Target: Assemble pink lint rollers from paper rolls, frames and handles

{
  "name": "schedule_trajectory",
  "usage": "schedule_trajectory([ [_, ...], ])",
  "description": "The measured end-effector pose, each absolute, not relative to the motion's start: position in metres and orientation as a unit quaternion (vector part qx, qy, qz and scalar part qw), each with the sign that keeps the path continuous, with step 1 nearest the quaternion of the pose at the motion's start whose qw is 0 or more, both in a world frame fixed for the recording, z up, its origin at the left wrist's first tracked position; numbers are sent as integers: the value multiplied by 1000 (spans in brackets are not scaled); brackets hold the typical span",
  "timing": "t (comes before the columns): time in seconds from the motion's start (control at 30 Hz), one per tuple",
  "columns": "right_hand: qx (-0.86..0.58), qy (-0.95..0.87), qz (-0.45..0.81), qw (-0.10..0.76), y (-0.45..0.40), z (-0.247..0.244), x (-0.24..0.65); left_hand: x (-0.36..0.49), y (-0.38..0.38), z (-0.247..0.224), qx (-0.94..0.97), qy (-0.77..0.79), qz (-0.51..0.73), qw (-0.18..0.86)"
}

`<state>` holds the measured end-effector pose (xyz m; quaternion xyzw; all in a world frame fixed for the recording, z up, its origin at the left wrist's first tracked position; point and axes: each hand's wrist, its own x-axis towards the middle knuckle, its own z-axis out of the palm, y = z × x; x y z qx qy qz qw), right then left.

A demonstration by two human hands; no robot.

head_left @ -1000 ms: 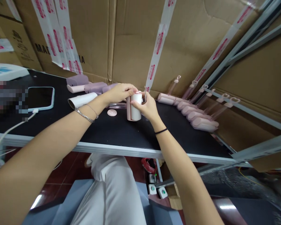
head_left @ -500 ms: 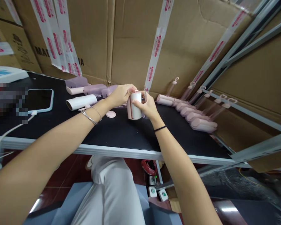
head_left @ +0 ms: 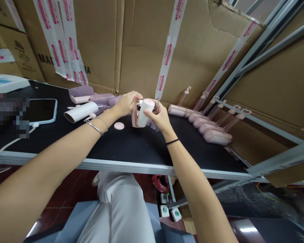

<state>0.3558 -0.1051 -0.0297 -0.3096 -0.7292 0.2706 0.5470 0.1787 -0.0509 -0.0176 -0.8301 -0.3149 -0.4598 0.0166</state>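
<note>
**Both hands closed on a tilted white roll above the black table**

The black table (head_left: pixel 131 145) runs across the view, backed by taped cardboard boxes (head_left: pixel 142 50). Both forearms reach forward over its near edge and meet at the middle of the table top.

The right hand (head_left: pixel 159 116), wrist bent slightly upward and ringed by a black band, wraps thumb and fingers around the white roll (head_left: pixel 144 113), which leans with its top toward the right, held just above the table surface. The left hand (head_left: pixel 126 103), bracelets at the wrist, curls its fingers over the roll's upper end and pinches there; a pink holder part (head_left: pixel 134 118) shows beneath it, touching the roll.

A row of finished pink rollers (head_left: pixel 205 126) lies to the right. A second white roll (head_left: pixel 80 112) lies on its side at left, a phone (head_left: pixel 40 110) beyond it. A small pink round cap (head_left: pixel 119 126) rests just beside the left wrist.
</note>
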Motion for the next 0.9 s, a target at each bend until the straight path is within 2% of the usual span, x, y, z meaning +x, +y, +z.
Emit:
schedule_trajectory([
  [0.23, -367, -662, 184, 627, -99, -36, 360, 181, -56, -24, -795, -430, -417, 100],
  [0.33, -366, -653, 200, 632, -97, -38, 359, 190, -65, -25, -818, -367, -430, 104],
  [0.43, -362, -646, 252, 623, -95, -42, 355, 201, -71, -30, -868, -271, -413, 43],
  [0.57, -416, -640, 291, 576, -95, -45, 356, 211, -76, -38, -860, -278, -425, -48],
  [0.67, -449, -687, 166, 547, -101, -41, 363, 211, -78, -39, -846, -314, -427, -59],
  [0.77, -487, -749, 30, 448, -109, -33, 370, 207, -79, -38, -831, -356, -423, -58],
  [0.9, -521, -783, -51, 335, -115, -27, 374, 205, -78, -38, -811, -410, -410, -76],
])
